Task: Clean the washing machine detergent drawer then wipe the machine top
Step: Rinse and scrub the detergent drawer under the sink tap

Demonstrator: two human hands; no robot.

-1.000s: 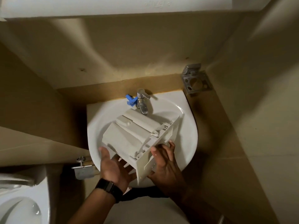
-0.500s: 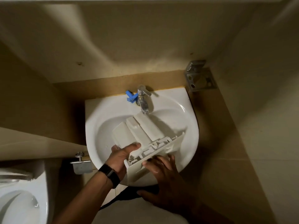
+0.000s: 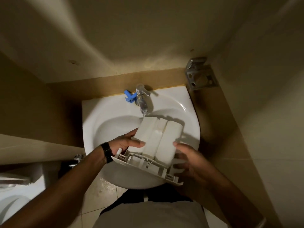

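Note:
The white plastic detergent drawer [image 3: 158, 139] is held upside down over the white washbasin [image 3: 102, 122], its far end under the chrome tap [image 3: 141, 97]. A thin stream of water falls from the spout onto that far end. My left hand [image 3: 126, 142] grips the drawer's left side, thumb laid across the underside. My right hand [image 3: 187, 158] holds the right side near the front panel [image 3: 148, 168], which faces me. The washing machine is out of view.
A blue plastic piece [image 3: 129, 97] sits beside the tap. A metal holder [image 3: 200, 76] is fixed on the wall at the basin's right rear. A toilet [image 3: 11, 204] stands at lower left. Walls close in on both sides; wet floor tiles [image 3: 107, 191] lie below the basin.
The drawer has been swung round and lifted, its far end now under the tap and the front panel towards me. Both hands shifted to its sides. The view moved closer.

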